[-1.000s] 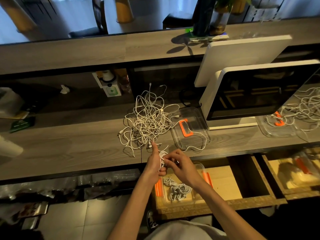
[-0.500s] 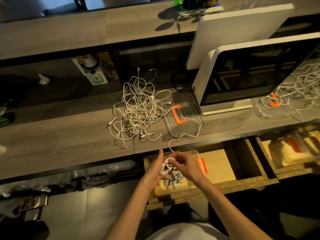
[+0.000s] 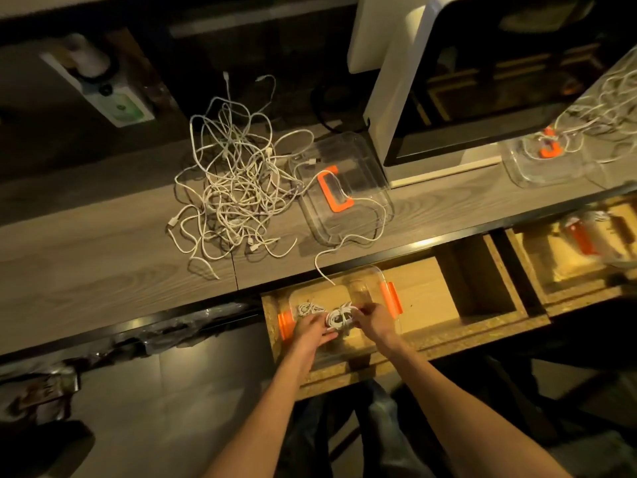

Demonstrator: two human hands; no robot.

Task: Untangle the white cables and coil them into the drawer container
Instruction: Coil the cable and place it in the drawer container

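Both hands down in the clear container (image 3: 379, 276) inside the open drawer (image 3: 431, 298): left hand (image 3: 312, 331) and right hand (image 3: 374, 322) with fingers curled on a small coil of white cable (image 3: 339, 317), just beside another coil (image 3: 308, 309) already lying there. Early going, by the look of it: two coils against a big tangle of cables (image 3: 238, 188) spread on the counter (image 3: 103, 270), untouched. One loose strand (image 3: 322, 267) trailing from the counter over the edge into the container; likely to snag. Nearby, a clear lid with orange handle (image 3: 332, 193) next to the tangle, a white monitor (image 3: 482, 81) behind, a second heap and lid far right.
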